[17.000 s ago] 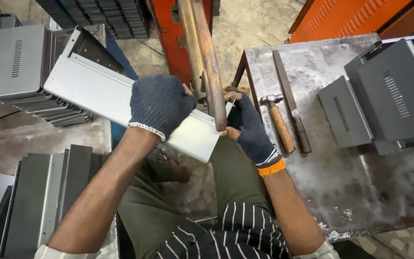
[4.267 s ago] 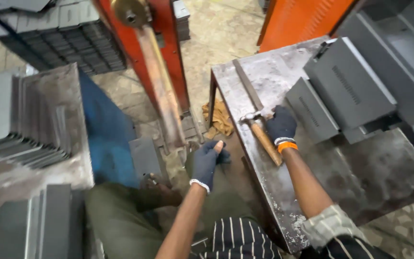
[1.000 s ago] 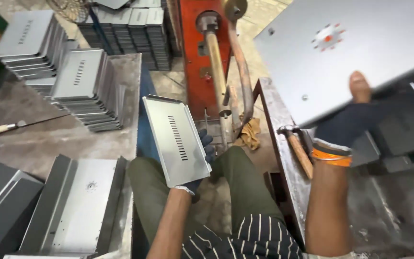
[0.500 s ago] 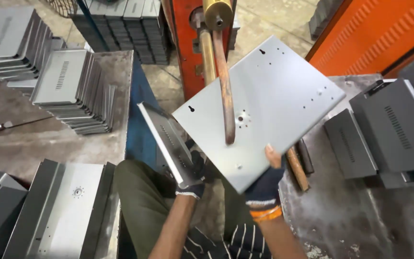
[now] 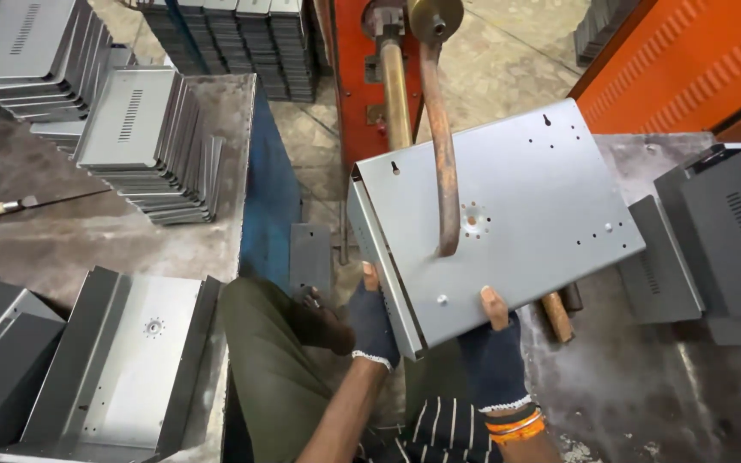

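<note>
Grip: my left hand (image 5: 373,319) is closed on the near left corner of the grey sheet-metal panel (image 5: 508,214), fingers wrapped under its folded side flange. My right hand (image 5: 492,343) clamps the near edge, thumb on top, gloved palm beneath. The panel is held in the air, tilted, in front of the red machine (image 5: 362,77), with the bent copper arm (image 5: 441,146) coming down so that its tip meets the panel face just beside the round punched mark near the centre.

Judgement on the step in hand: the panel should sit flat and square against the arm tip, both hands steady, thumbs well away from the contact point. The panel should not rock on its flange.

Count:
- one panel in hand;
- two copper arms on the machine, the bent one and a straight one (image 5: 394,86);
- one similar panel lying flat on the left bench (image 5: 122,360);
- two leaning stacks of vented covers on that bench (image 5: 143,141), individual pieces too many to count;
- one wooden-handled tool on the left bench (image 5: 10,207);
- dark grey housings on the right bench (image 5: 722,249), number unclear.
</note>
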